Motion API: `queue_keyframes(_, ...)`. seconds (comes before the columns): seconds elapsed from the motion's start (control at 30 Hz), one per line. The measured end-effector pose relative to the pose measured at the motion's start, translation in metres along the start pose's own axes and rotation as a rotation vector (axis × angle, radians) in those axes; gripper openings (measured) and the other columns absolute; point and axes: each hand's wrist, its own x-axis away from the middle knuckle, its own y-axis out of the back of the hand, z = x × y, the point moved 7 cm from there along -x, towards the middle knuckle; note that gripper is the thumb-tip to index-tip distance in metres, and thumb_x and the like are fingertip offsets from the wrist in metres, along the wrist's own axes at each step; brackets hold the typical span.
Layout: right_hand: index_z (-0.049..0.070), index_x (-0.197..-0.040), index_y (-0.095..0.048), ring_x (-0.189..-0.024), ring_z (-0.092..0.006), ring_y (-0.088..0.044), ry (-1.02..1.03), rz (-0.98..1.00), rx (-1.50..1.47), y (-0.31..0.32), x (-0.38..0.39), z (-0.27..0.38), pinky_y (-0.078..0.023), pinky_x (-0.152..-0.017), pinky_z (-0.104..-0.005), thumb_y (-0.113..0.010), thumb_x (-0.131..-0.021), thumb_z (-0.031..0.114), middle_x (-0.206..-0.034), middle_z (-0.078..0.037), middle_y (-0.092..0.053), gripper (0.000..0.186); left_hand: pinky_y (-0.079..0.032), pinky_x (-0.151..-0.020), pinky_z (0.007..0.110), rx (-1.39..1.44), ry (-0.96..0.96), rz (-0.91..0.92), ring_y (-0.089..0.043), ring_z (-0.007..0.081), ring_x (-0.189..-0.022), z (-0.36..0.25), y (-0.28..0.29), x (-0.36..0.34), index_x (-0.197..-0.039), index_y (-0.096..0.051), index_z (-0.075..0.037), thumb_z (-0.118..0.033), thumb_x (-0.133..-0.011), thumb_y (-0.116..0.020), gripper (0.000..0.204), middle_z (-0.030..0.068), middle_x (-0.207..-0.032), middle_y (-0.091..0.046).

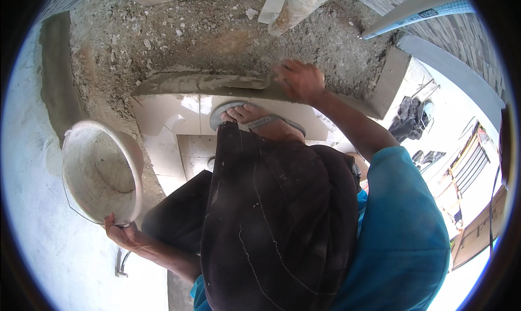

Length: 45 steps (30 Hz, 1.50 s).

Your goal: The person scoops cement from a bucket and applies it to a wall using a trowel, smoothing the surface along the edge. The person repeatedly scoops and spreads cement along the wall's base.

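My left hand [122, 234] grips the lower rim of a dirty white plastic bucket [135, 164], which is tipped toward me and looks nearly empty inside, with grey residue. My right hand [301, 80] is closed on a trowel, its handle mostly hidden by my fingers. The trowel's flat blade [244, 84] lies along a band of wet grey mortar [168, 85] on the edge above a tiled step [157, 113]. My sandaled foot [249, 118] stands on the tiles just below that band.
Rubble-strewn rough ground [211, 40] lies beyond the edge. Wet plaster [59, 83] runs along the left wall, near a metal tap [122, 265]. Pale pipe-like pieces [287, 10] and a blue-white tube [418, 18] are at the top. Dark footwear [412, 118] sits at right.
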Motion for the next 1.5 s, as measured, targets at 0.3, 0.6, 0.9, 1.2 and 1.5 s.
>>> queue_keyframes(0.3, 0.016, -0.122, -0.067, -0.090, -0.0248, -0.069, 0.037, -0.041, -0.083, 0.046, 0.015, 0.025, -0.055, -0.072, -0.0410, -0.074, -0.086, 0.021, -0.101, -0.004, -0.064, 0.038, -0.041, -0.115, 0.062, 0.052, 0.007, 0.048, -0.051, 0.0427, -0.133, 0.003, -0.006, -0.004, -0.146, -0.040, 0.010, 0.008, -0.079, -0.052, 0.068, 0.0266, -0.143, -0.052)
queue_keyframes(0.6, 0.019, -0.119, -0.069, -0.088, -0.0264, -0.071, -0.087, 0.181, -0.134, 0.060, 0.005, 0.016, -0.058, -0.074, -0.0453, -0.073, -0.089, 0.032, -0.107, -0.003, -0.067, 0.033, -0.045, -0.113, 0.059, 0.004, 0.007, -0.039, -0.056, 0.0404, -0.127, 0.000, -0.010, -0.003, -0.143, -0.044, 0.010, 0.007, -0.081, -0.052, 0.063, 0.0249, -0.139, -0.055)
queue_keyframes(0.9, 0.025, -0.127, -0.067, -0.104, -0.0250, -0.070, -0.186, 0.164, -0.052, -0.028, -0.044, -0.006, -0.059, -0.085, -0.0465, -0.064, -0.096, 0.042, -0.115, -0.001, -0.066, 0.035, -0.045, -0.112, 0.059, -0.220, -0.115, 0.109, -0.055, 0.0413, -0.127, -0.002, 0.003, -0.019, -0.145, -0.044, 0.007, 0.007, -0.080, -0.054, 0.065, 0.0244, -0.140, -0.055)
queue_keyframes(1.2, 0.020, -0.124, -0.065, -0.100, -0.0246, -0.070, -0.073, 0.199, 0.042, -0.011, -0.039, 0.042, -0.059, -0.077, -0.0438, -0.070, -0.089, 0.030, -0.109, -0.004, -0.062, 0.037, -0.047, -0.111, 0.058, 0.028, -0.002, 0.012, -0.057, 0.0407, -0.126, 0.000, -0.016, 0.008, -0.143, -0.046, 0.008, 0.007, -0.080, -0.056, 0.063, 0.0239, -0.137, -0.057)
queue_keyframes(1.5, 0.018, -0.125, -0.066, -0.097, -0.0242, -0.070, 0.003, 0.116, -0.055, 0.039, -0.020, 0.051, -0.058, -0.078, -0.0430, -0.072, -0.088, 0.028, -0.110, -0.004, -0.063, 0.038, -0.055, -0.096, 0.046, -0.073, -0.113, 0.072, -0.059, 0.0374, -0.121, -0.004, -0.044, 0.029, -0.138, -0.044, 0.015, -0.004, -0.090, -0.057, 0.053, 0.0270, -0.133, -0.054)
